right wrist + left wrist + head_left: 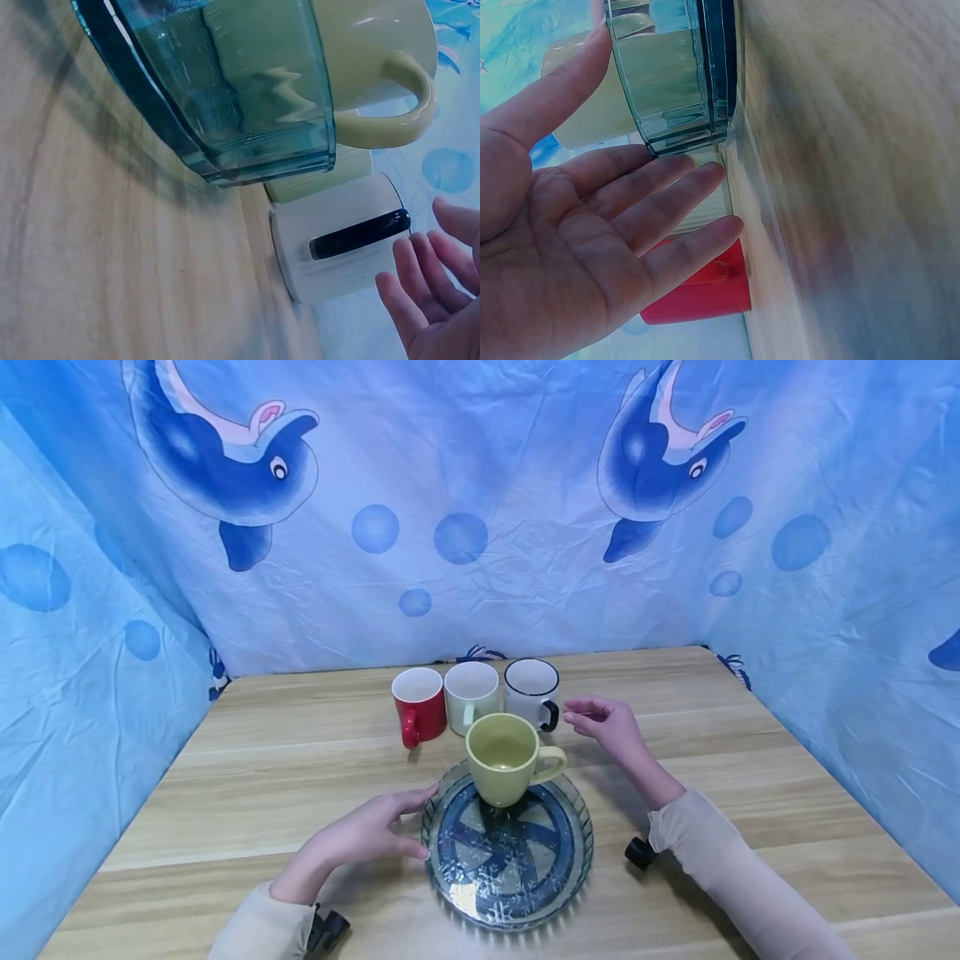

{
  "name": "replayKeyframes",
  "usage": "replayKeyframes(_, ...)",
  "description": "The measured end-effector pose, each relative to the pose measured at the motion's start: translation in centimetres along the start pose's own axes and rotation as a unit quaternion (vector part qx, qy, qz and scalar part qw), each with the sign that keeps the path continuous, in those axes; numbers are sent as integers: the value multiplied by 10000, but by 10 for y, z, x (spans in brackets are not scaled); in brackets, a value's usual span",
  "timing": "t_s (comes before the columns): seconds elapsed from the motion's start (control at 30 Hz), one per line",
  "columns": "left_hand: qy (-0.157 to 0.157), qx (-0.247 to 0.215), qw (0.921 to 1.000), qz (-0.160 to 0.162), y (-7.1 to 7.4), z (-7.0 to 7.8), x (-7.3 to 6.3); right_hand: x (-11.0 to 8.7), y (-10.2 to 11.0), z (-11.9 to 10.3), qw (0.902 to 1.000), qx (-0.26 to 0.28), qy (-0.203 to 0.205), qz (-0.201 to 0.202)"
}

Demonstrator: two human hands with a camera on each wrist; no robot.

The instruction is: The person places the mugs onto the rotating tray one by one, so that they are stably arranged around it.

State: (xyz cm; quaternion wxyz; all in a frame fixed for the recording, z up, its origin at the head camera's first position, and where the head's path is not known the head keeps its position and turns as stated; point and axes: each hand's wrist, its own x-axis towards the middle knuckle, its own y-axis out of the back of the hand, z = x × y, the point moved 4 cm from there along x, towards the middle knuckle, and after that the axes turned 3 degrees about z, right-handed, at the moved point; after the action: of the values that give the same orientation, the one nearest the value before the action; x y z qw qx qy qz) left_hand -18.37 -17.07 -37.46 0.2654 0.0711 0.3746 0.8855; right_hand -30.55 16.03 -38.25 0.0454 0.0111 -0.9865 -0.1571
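A round glass dish (pixel 510 893) with a fluted rim and a blue snowflake pattern sits at the front middle of the table. Inside it, toward the back, stands a yellow-green mug (pixel 501 768), its handle pointing right. My left hand (pixel 367 833) is at the dish's left side, thumb and fingertips right at the glass rim, fingers spread and fairly straight. My right hand (pixel 609 727) hovers near the black handle of a white enamel mug (pixel 525 697), fingers loosely bent with nothing in them. In the right wrist view, a gap shows between the fingertips and that black handle (pixel 360 234).
Left of the enamel mug, a pale green mug (pixel 471 697) and a red mug (pixel 427 714) stand in a row behind the dish. A wooden table (pixel 262 777) bears them all. Blue dolphin-print cloth (pixel 480 577) hangs at the back and both sides.
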Motion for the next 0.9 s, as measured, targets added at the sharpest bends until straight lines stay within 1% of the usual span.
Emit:
replayKeyframes(0.1, -17, 33, 10000, 5, 0, -1, 0, 1, -1, -1, 9998, -149, 36, 106)
replayKeyframes(0.3, -36, 31, 10000, -6, 0, -2, 0, 5, -5, 0, 9968, -654, 340, 299)
replayKeyframes(0.4, -40, 43, 10000, -6, -1, -2, 1, 6, -7, 0, 9966, -684, 292, 365)
replayKeyframes(0.57, -20, 37, 10000, -11, -1, -2, 1, 8, -11, -2, 9966, -718, 185, 364)
replayKeyframes(0.9, -10, 136, 9999, -17, 0, 0, -1, 8, -15, -11, 9943, -984, 249, 336)
